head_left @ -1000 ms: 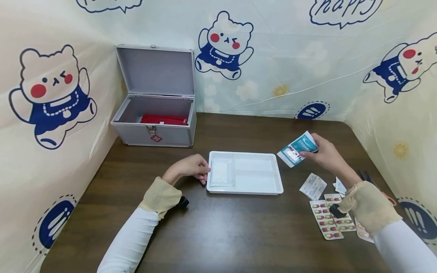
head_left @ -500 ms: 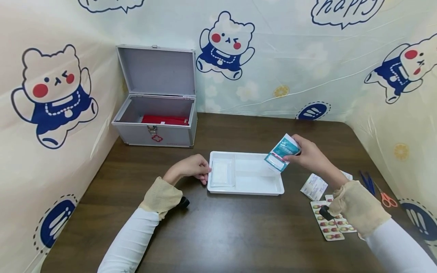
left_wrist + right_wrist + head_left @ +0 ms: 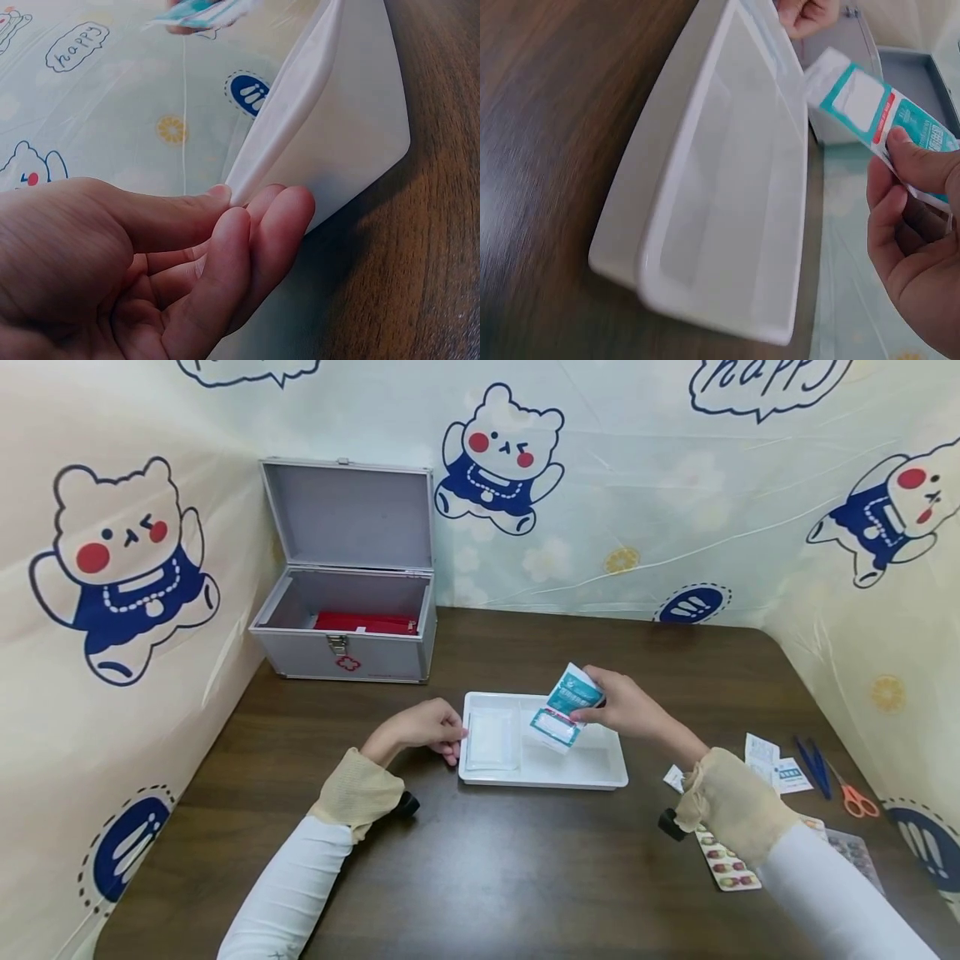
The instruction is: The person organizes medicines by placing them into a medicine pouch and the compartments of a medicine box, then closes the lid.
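Note:
A white compartmented tray (image 3: 592, 764) lies on the brown table. My left hand (image 3: 423, 727) pinches its left rim; in the left wrist view the thumb presses on the rim and fingers curl beneath it. A clear-wrapped square packet (image 3: 493, 739) sits in the left compartment. My right hand (image 3: 626, 706) grips a teal-and-white packet (image 3: 573, 695) between thumb and fingers, tilted above the tray's middle. In the right wrist view this flat packet (image 3: 862, 101) shows a red stripe and a clear end, and its lower end points toward the tray's left part.
A grey metal case (image 3: 345, 652) with its lid raised stands at the back left, a red pouch (image 3: 367, 623) inside. On the right lie white sachets (image 3: 791, 777), blue tweezers (image 3: 813, 768), orange-handled scissors (image 3: 858, 800) and blister packs (image 3: 727, 864), partly behind my right sleeve.
My right hand has carried the teal-and-white packet leftward, from right of the tray to above its middle. My left hand has stayed at the rim.

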`<control>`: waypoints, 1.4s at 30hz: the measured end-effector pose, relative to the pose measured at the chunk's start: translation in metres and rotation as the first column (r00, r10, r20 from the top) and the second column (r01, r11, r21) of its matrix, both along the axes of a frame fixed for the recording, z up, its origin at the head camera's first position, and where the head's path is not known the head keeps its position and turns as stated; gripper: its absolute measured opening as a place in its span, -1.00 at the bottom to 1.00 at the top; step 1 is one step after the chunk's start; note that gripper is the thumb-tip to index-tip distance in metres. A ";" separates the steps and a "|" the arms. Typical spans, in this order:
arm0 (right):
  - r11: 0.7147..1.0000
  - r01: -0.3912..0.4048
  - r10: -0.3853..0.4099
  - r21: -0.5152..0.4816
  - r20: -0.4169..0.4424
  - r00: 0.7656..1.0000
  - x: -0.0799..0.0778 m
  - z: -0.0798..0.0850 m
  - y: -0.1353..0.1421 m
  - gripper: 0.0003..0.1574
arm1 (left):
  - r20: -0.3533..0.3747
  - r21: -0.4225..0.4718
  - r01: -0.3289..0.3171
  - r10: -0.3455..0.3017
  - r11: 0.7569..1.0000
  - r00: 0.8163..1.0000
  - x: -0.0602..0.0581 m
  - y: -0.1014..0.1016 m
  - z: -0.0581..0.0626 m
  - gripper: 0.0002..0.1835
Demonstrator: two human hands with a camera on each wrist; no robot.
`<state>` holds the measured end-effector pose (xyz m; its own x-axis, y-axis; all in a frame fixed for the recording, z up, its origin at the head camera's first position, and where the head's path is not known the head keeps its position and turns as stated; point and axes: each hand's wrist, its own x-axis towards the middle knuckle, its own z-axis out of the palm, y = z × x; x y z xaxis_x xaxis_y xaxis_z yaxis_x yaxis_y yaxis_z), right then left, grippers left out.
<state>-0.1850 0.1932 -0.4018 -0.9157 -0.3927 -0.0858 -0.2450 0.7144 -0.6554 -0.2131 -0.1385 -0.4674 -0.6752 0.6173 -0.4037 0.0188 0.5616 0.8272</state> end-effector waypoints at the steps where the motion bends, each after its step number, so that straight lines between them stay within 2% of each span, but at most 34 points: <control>1: 1.000 -0.013 0.013 -0.006 0.011 1.000 -0.001 -0.001 -0.004 -0.50 | -0.009 0.003 0.014 -0.014 1.000 1.000 0.000 0.000 0.000 -0.72; 6: 0.998 -0.044 0.048 -0.046 0.075 0.996 -0.003 -0.002 -0.022 -0.50 | -0.012 0.009 0.022 -0.022 1.000 1.000 0.000 0.000 0.001 -0.72; 10: 0.996 -0.044 0.052 -0.072 0.120 0.991 -0.006 -0.004 -0.034 -0.48 | -0.005 -0.001 0.004 -0.004 1.000 1.000 0.001 0.001 0.002 -0.74; 16: 0.997 -0.050 0.058 -0.053 0.147 0.988 -0.010 -0.009 -0.051 -0.53 | 0.002 -0.015 -0.001 0.001 1.000 1.000 0.001 0.000 0.004 -0.74; 20: 0.996 -0.082 0.084 -0.015 0.133 0.988 -0.016 -0.015 -0.063 -0.56 | 0.009 -0.024 -0.007 0.007 1.000 1.000 0.001 0.000 0.004 -0.75; 27: 0.993 -0.106 0.099 0.046 0.120 0.988 -0.022 -0.021 -0.081 -0.49 | 0.019 -0.032 -0.010 0.011 0.999 1.000 -0.001 0.000 0.004 -0.76; 34: 0.983 -0.115 0.103 0.140 0.089 0.991 -0.022 -0.031 -0.099 -0.22 | 0.025 -0.036 -0.019 0.020 0.999 0.999 0.000 0.000 0.006 -0.76; 38: 0.972 -0.113 0.112 0.206 0.018 0.994 -0.020 -0.038 -0.104 -0.14 | 0.025 -0.032 -0.013 0.014 0.999 1.000 -0.001 0.000 0.006 -0.76; 42: 0.971 -0.107 0.120 0.214 -0.045 0.992 -0.018 -0.043 -0.106 -0.13 | 0.033 -0.028 -0.012 0.013 1.000 0.999 -0.002 -0.001 0.004 -0.76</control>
